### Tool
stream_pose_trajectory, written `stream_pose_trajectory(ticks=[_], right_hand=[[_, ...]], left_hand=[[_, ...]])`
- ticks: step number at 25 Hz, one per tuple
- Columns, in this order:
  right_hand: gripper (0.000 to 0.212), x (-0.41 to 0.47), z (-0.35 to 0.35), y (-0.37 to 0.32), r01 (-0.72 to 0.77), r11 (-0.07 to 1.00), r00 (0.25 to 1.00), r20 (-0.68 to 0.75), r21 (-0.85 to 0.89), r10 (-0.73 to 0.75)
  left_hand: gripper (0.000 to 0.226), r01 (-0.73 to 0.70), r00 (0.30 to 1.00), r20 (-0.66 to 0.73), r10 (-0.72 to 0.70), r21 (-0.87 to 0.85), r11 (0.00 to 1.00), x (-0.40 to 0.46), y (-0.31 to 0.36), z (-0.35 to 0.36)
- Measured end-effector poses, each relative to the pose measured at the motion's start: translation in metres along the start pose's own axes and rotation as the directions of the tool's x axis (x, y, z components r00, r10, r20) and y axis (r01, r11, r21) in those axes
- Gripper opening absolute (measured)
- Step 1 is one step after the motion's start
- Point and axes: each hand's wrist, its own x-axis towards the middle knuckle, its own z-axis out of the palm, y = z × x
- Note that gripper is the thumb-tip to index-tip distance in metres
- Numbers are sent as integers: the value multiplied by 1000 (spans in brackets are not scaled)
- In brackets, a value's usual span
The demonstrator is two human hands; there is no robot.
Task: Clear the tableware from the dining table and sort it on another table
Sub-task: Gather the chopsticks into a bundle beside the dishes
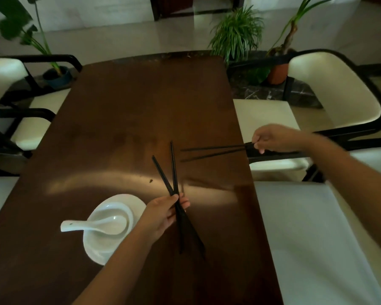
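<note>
My left hand [163, 213] grips a pair of black chopsticks [173, 172] near their middle, over the dark brown dining table [123, 111]; the tips fan out away from me. At the table's right edge, my right hand [273, 139] pinches the thick ends of a second black pair [211, 151] that points left, low over the tabletop. Left of my left hand, a white plate [139, 202] carries a white bowl [101, 241] with a white ceramic spoon [92, 225] lying across it, handle to the left.
White-cushioned chairs with black frames stand along both long sides, such as the chair [330, 89] at the right and the chair [2, 78] at the left. Potted plants [238, 34] stand beyond the far end. A small dark crumb [151, 181] lies on the table.
</note>
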Motion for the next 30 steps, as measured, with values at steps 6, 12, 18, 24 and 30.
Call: stream_pose_trajectory(ticks=[6,12,18,24,30], right_hand=[[10,-70,-53,-42,90,994,910,401,65,-109],[10,-106,-84,-64,131,974,915,356,184,-190],[8,-88,-35,-116,199,980,821,548,-14,-159],[11,-84,0,-132,231,953,888,443,-197,-124],[17,-89,22,-139,236,919,931,344,-315,-122]], left_hand=[[20,1,980,194,-47,230,973,-31,17,-11],[21,-36,985,171,-17,304,952,-56,14,-20],[25,-153,822,547,-160,482,863,-95,22,25],[28,-54,839,523,-151,356,933,-106,1,30],[20,-52,859,500,-110,299,953,-104,-13,31]])
